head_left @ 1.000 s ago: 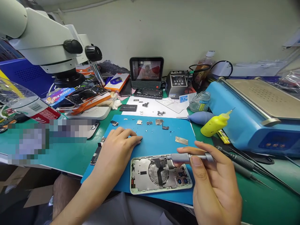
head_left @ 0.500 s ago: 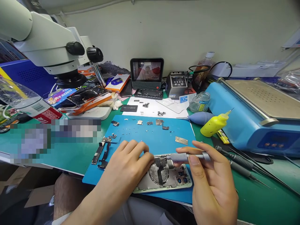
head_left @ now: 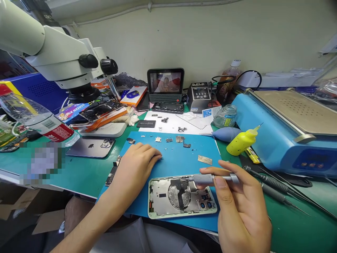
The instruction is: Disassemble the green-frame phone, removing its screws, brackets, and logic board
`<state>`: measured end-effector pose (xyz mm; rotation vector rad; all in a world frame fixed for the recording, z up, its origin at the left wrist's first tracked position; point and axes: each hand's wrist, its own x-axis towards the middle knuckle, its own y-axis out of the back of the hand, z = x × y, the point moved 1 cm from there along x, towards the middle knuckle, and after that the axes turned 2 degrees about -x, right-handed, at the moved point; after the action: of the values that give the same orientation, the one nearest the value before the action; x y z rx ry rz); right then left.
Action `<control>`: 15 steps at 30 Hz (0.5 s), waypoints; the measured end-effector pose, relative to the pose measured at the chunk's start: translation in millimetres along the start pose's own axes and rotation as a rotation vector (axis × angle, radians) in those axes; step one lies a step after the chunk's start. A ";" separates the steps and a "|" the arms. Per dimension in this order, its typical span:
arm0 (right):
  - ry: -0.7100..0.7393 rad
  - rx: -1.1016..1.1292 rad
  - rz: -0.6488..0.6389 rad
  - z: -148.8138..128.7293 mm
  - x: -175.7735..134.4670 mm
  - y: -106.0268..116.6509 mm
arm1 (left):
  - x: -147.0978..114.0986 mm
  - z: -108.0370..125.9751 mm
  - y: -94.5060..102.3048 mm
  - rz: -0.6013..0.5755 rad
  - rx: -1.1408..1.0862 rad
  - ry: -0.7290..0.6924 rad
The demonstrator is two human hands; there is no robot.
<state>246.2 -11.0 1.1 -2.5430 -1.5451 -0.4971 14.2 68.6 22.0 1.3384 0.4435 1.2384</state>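
My right hand (head_left: 240, 200) grips a silver screwdriver (head_left: 204, 178), held level with its tip pointing left over the far edge of an opened phone housing (head_left: 160, 205). This pale green housing lies on the blue mat (head_left: 181, 166), showing a round coil area and camera lenses. My left hand (head_left: 138, 163) is over the mat beyond the housing, thumb and fingertips pinched together. Whatever small thing they hold, if any, I cannot make out. Just past those fingers lie tiny screws, a metal plate (head_left: 205, 160) and small phone parts. My left hand partly covers a circuit board (head_left: 112, 175).
A microscope (head_left: 65, 63) and a tilted plastic bottle (head_left: 50, 123) stand left, near a phone (head_left: 91, 147). A battery (head_left: 146, 123) lies on white paper. At right are a yellow dropper bottle (head_left: 241, 141), blue air blower (head_left: 226, 134), tweezers and a blue heating machine (head_left: 279, 130).
My left hand has moved off the phone housing, away from me to the small parts on the mat, uncovering the housing's left end. My right hand keeps the screwdriver at the housing's edge.
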 end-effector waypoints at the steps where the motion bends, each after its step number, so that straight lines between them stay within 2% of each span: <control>1: 0.000 0.002 0.002 0.4 0.1 -0.2 | 0.2 0.1 -0.2 0.001 0.000 0.006; 6: -0.014 0.028 0.023 -1.1 -0.5 -1.0 | -11.4 4.4 12.9 0.021 -0.037 0.019; 11: -0.134 0.168 0.090 -6.3 2.2 -1.9 | -53.8 24.8 20.3 -0.081 -0.119 -0.080; 15: -0.133 0.210 0.075 -7.5 5.6 -2.0 | -78.5 35.1 14.5 -0.104 -0.079 -0.133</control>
<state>245.2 -7.5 10.0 -2.5026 -1.4501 -0.1502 9.3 -18.1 13.7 1.3049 0.3621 1.0643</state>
